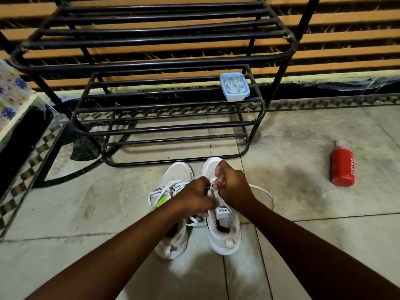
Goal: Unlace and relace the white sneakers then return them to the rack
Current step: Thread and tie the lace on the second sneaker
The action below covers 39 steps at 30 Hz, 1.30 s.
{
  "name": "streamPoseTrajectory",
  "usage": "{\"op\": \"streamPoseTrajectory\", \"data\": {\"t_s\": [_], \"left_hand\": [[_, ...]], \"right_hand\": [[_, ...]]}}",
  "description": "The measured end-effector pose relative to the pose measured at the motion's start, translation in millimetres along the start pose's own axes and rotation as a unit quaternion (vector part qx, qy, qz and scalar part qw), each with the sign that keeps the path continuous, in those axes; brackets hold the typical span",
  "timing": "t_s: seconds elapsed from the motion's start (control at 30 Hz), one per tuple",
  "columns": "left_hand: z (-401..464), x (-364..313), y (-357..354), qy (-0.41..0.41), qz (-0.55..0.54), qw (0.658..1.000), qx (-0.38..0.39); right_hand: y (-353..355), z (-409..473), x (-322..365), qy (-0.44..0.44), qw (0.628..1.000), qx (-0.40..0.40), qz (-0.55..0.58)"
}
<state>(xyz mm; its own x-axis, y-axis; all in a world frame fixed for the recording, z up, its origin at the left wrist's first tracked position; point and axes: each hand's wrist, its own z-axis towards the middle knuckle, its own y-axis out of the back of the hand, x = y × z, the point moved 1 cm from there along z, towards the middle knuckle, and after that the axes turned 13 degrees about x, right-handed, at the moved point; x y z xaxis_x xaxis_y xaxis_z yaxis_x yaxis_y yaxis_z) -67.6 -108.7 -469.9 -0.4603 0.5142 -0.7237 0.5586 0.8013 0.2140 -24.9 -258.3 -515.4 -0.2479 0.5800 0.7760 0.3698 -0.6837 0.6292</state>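
You are somewhere in the middle of the lacing work, with the return to the rack not yet begun: both white sneakers stand side by side on the floor at 6 o'clock from the black metal rack (168, 128), toes pointing toward it. The left sneaker (173, 213) carries laces across its eyelets with loose loops spilling out at its 9 o'clock side, so it is either not yet unlaced or already relaced; I cannot tell which. The right sneaker (225, 230) is the one in hand, its tongue exposed and its collar open toward you, with a long free run of white lace (267, 194) curving out over the floor at its 3 o'clock side. By my reading you are threading or pulling lace through the upper-middle eyelets of this shoe, and lacing it, tying off and lifting both shoes onto a shelf remain. Your left hand (195, 198) reaches in from 7 o'clock, fingers curled down over the lace at the shoe's throat, though what exactly they pinch is hidden. Your right hand (232, 185) comes in from 5 o'clock, knuckles up, thumb and forefinger pinched on a small loop of lace between the two hands. A blue-rimmed container (234, 87) sits on the rack's right end, and a red bottle (342, 166) lies at 3 o'clock, well apart.
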Motion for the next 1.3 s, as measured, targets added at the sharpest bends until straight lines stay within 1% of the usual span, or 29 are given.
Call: {"op": "streamPoseTrajectory", "data": {"t_s": [0.13, 0.23, 0.27, 0.33, 0.37, 0.43, 0.53, 0.63, 0.77, 0.83, 0.87, 0.9, 0.97, 1.0, 1.03, 1.07, 1.1, 1.13, 1.17, 1.2, 1.23, 1.27, 1.3], "left_hand": [[-2, -4, -2, 0.005, 0.007, 1.000, -0.028], [-2, -4, -2, 0.004, -0.035, 0.998, -0.047], [-1, -5, -2, -0.004, -0.056, 0.997, -0.057], [4, -2, 2, -0.023, -0.082, 0.992, -0.094], [8, 1, 5, -0.034, -0.074, 0.990, -0.117], [16, 5, 7, -0.063, -0.006, 0.986, -0.154], [25, 5, 1, -0.085, 0.085, 0.975, -0.186], [30, 6, -3, -0.113, 0.133, 0.964, -0.200], [29, 4, 3, -0.156, 0.184, 0.944, -0.227], [20, -3, 8, -0.180, 0.203, 0.929, -0.251], [15, -8, 12, -0.202, 0.188, 0.924, -0.264], [9, -13, 17, -0.227, 0.145, 0.924, -0.273], [0, -27, 30, -0.267, 0.007, 0.925, -0.271], [-6, -35, 37, -0.292, -0.055, 0.916, -0.269], [-14, -45, 44, -0.327, -0.088, 0.899, -0.280], [-25, -55, 50, -0.366, -0.077, 0.874, -0.311], [-34, -61, 54, -0.401, -0.032, 0.845, -0.351], [-42, -66, 55, -0.426, 0.035, 0.820, -0.380], [-47, -69, 52, -0.434, 0.112, 0.807, -0.383], [-48, -68, 46, -0.420, 0.208, 0.807, -0.358], [-46, -65, 40, -0.378, 0.335, 0.797, -0.330], [-39, -58, 32, -0.332, 0.461, 0.767, -0.298], [-29, -48, 26, -0.289, 0.559, 0.733, -0.258]], "right_hand": [[-2, -2, 0, 0.011, 1.000, -0.013, -0.014], [11, -14, -9, 0.022, 0.994, -0.050, -0.093], [16, -22, -10, 0.032, 0.991, -0.069, -0.106], [21, -41, -9, 0.087, 0.987, -0.092, -0.103], [20, -50, -8, 0.109, 0.986, -0.087, -0.091], [16, -65, -10, 0.121, 0.988, -0.069, -0.074], [11, -75, -20, 0.099, 0.991, -0.030, -0.085], [6, -78, -26, 0.092, 0.992, 0.013, -0.088], [-1, -82, -35, 0.106, 0.989, 0.017, -0.103], [-6, -84, -38, 0.124, 0.986, 0.003, -0.116], [-7, -84, -38, 0.134, 0.983, -0.008, -0.124], [-8, -84, -38, 0.140, 0.981, -0.018, -0.129], [-9, -84, -40, 0.148, 0.978, -0.031, -0.143], [-10, -85, -40, 0.149, 0.976, -0.038, -0.153], [-10, -85, -41, 0.149, 0.975, -0.041, -0.160], [-11, -85, -41, 0.145, 0.975, -0.043, -0.161], [-11, -84, -41, 0.139, 0.976, -0.044, -0.160], [-11, -84, -41, 0.135, 0.977, -0.044, -0.159], [-11, -83, -41, 0.130, 0.978, -0.045, -0.158], [-12, -83, -41, 0.126, 0.979, -0.047, -0.156], [-12, -82, -41, 0.123, 0.979, -0.048, -0.155], [-13, -83, -42, 0.122, 0.979, -0.047, -0.157], [-13, -83, -42, 0.123, 0.978, -0.048, -0.163]]}}
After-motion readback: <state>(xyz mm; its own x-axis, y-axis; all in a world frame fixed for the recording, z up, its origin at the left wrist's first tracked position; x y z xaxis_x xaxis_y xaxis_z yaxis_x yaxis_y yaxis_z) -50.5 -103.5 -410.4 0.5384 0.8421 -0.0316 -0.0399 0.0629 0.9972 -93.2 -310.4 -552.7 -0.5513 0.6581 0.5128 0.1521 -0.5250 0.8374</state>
